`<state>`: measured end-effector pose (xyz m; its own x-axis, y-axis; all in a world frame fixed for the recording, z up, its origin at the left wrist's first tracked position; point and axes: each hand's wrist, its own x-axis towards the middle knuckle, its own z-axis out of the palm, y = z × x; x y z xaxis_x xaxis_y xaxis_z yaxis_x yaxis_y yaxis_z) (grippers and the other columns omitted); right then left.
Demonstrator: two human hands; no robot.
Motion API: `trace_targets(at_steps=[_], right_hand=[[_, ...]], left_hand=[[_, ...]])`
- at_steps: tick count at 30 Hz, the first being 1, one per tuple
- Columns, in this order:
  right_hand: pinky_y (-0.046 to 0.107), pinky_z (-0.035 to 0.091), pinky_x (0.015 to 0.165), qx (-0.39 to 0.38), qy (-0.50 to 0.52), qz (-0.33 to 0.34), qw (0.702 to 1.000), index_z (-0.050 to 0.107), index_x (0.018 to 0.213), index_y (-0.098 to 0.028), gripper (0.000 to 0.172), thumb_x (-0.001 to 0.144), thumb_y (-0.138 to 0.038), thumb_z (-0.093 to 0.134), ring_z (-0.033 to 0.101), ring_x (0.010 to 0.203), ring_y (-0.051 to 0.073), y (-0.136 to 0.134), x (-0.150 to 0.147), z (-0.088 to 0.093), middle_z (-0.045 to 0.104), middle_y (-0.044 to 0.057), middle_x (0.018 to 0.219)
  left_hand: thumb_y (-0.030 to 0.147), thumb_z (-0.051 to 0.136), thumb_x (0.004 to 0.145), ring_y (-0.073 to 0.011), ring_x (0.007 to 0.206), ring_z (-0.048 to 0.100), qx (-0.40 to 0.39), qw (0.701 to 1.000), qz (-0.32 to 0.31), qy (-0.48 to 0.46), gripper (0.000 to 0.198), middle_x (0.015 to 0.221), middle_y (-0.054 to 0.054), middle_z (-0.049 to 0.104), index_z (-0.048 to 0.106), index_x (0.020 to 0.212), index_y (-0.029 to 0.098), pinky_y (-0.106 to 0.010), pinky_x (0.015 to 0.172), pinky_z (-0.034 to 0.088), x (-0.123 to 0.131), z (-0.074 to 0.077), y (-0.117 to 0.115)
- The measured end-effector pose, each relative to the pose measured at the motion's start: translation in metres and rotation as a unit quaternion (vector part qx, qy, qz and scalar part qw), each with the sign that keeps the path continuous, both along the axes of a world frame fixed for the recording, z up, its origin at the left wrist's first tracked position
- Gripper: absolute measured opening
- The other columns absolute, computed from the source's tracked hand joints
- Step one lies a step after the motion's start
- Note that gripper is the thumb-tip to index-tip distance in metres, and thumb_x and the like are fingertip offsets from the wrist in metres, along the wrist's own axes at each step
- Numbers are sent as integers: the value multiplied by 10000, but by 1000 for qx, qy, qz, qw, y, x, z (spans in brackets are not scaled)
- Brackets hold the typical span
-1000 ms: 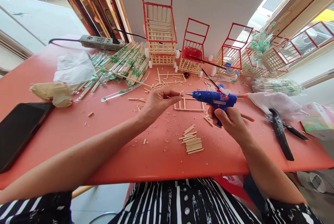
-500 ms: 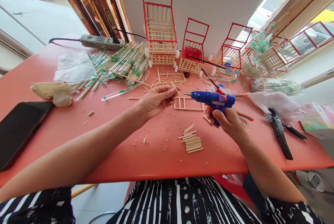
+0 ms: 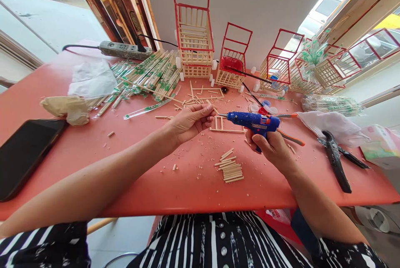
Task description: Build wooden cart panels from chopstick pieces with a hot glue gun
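Note:
Between the fingertips of my left hand point(image 3: 194, 121) is a short wooden stick point(image 3: 215, 110), pinched and pointing away to the right. My right hand point(image 3: 271, 146) is wrapped round the grip of a blue hot glue gun point(image 3: 252, 121). The gun's metal nozzle point(image 3: 222, 114) points left and is at or very near the stick's end. Under the nozzle, a small stick frame point(image 3: 229, 130) with crossbars lies flat on the table, partly hidden by my left fingers and the gun. Closer to me is a pile of short cut sticks point(image 3: 231, 170).
Small stick carts with red handles point(image 3: 195, 30) stand along the wall. Packaged chopsticks point(image 3: 150, 74) and a power strip point(image 3: 125, 50) are at the back left, a phone point(image 3: 28, 151) at the left. Black-handled cutters point(image 3: 336, 161) and a white cloth point(image 3: 333, 128) lie right.
The glue gun has shifted slightly left, bringing its nozzle up to the stick in my left hand. The view has shifted slightly.

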<state>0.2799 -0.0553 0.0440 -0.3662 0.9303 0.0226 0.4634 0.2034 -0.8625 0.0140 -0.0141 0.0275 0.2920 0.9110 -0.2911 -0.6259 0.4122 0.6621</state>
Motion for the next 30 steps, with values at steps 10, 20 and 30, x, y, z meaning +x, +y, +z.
trace_targets(at_steps=[10,20,30], right_hand=[[281,414,530,-1,-22,-34,999,594,817,-208,360,946,-544,578,526,570,144,0,-2,3,550,-1,653],[281,392,528,-3,-17,-25,1000,575,792,-214,358,961,-530,584,487,555,132,-1,-2,3,531,-8,633],[278,394,527,-19,-9,-34,999,604,817,-200,382,965,-552,583,501,564,134,0,-1,0,546,-1,644]], left_hand=[[85,863,895,-61,555,640,-2,1000,1,3,209,683,-33,727,756,716,85,-138,514,503,0,-2,0],[123,933,832,-71,590,646,6,1000,-6,-3,201,703,-37,731,763,732,86,-158,545,506,-2,-7,1],[103,908,855,-73,598,637,4,1000,-2,-2,186,722,-44,741,765,736,87,-175,569,509,-2,-6,1]])
